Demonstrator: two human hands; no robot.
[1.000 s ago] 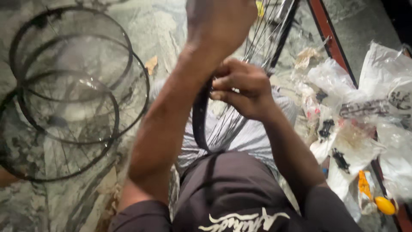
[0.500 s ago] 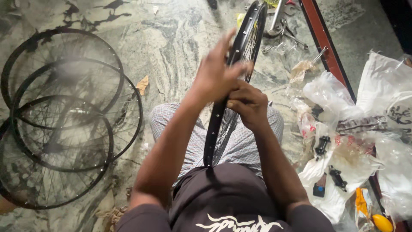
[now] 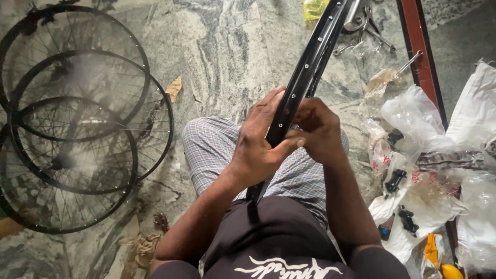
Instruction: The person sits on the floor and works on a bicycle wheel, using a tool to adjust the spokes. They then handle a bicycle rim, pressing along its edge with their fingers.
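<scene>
A black bicycle wheel rim with a row of spoke holes stands edge-on over my lap, running from my waist up toward the top of the view. My left hand wraps around the rim from the left, thumb across its front. My right hand sits against the rim's right side, fingers curled and pinched at it just beside my left thumb. What the right fingers pinch is too small to tell. Both hands touch each other above my checked trousers.
Three spoked wheels lie stacked on the marble floor at the left. Clear plastic bags with small black parts lie at the right, beside a red metal bar. Wrenches and tools lie at the top.
My hands and the rim have dropped lower in the view. My left hand has slid down the rim and closed around it, meeting my right hand.
</scene>
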